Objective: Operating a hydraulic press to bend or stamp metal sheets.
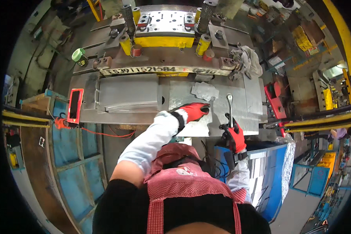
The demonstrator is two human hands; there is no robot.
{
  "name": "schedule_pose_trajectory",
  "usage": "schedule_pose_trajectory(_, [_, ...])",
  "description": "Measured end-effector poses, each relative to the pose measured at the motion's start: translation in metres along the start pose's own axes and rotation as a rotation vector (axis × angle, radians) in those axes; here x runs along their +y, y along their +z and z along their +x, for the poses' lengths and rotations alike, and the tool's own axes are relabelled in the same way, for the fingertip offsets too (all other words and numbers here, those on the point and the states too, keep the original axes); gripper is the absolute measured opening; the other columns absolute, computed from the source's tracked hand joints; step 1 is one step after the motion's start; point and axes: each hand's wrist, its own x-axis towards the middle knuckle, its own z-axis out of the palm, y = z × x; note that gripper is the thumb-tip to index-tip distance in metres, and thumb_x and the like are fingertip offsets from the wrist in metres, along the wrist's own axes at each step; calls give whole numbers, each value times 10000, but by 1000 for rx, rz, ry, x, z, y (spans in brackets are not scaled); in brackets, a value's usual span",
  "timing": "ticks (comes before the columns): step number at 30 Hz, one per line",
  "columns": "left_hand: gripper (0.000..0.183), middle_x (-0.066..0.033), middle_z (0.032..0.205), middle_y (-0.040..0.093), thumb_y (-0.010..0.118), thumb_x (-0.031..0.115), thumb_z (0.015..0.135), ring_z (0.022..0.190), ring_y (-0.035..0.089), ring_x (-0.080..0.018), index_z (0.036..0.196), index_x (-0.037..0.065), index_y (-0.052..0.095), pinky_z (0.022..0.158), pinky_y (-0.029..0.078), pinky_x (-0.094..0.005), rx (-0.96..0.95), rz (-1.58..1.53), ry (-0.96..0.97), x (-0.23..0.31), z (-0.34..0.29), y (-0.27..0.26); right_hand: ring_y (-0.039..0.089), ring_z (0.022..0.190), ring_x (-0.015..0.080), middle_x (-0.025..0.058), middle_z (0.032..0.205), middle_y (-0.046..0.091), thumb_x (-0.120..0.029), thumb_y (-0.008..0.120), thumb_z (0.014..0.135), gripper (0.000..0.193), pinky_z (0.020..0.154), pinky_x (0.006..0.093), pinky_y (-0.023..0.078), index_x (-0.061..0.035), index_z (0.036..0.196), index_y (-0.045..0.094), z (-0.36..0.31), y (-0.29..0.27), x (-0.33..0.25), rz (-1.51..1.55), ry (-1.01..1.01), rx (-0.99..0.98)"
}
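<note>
Over the bench (95, 117), the right hand (235, 135) grips a wrench (230, 111), its long axis running front to back, rounded head farthest. The left hand (194, 112) curls; whether around anything, I cannot tell. Beyond lie stacked sheets (128, 91), a notched grey piece (205, 91), then a yellow die block (163, 41).

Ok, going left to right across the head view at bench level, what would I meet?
Red-framed dark rectangular device, stack of flat metal sheets, gloved left hand, wrench, red object past the bench's right end.
</note>
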Motion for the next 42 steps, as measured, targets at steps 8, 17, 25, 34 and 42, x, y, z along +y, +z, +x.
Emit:
schedule_pose_trajectory(8, [306, -113, 880, 605, 528, 225, 791, 769, 566, -230, 1088, 155, 551, 686, 438, -346, 177, 192, 242, -44, 56, -3, 443, 508, 47, 43, 795, 624, -72, 540, 801, 531, 458, 197, 383, -97, 1299, 358, -24, -7, 1, -97, 55, 40])
schedule_pose_trajectory(17, [454, -36, 863, 578, 579, 316, 804, 716, 510, -146, 1223, 176, 473, 662, 442, -289, 284, -87, 84, -23, 7, 11, 514, 567, 123, 112, 934, 610, -191, 478, 866, 439, 526, 273, 449, -86, 1277, 363, 58, -25, 42, 53, -47, 43])
schedule_pose_trajectory(25, [610, -81, 818, 540, 611, 283, 771, 628, 477, -134, 1288, 86, 356, 506, 395, -270, 492, -652, -26, -56, 60, -24, 439, 481, 96, 0, 649, 522, -194, 554, 826, 167, 437, 258, 360, -48, 905, 532, 168, -16, 76, -681, -1018, 208])
schedule_pose_trajectory(34, [214, -53, 799, 537, 558, 225, 801, 719, 505, -166, 946, 68, 541, 642, 431, -305, 339, -222, 300, -132, 88, -11, 565, 800, 207, 83, 910, 596, -262, 490, 863, 343, 749, 329, 449, -17, 1097, 544, 200, -27, 92, 285, -121, -103])
schedule_pose_trajectory(42, [381, -84, 1282, 382, 574, 227, 826, 1019, 454, -157, 1162, 62, 508, 836, 410, -287, 287, -283, 115, -82, 35, -15, 558, 640, 191, 86, 763, 585, -147, 534, 808, 210, 623, 309, 476, -20, 971, 571, 191, -38, 88, -705, -977, 72])
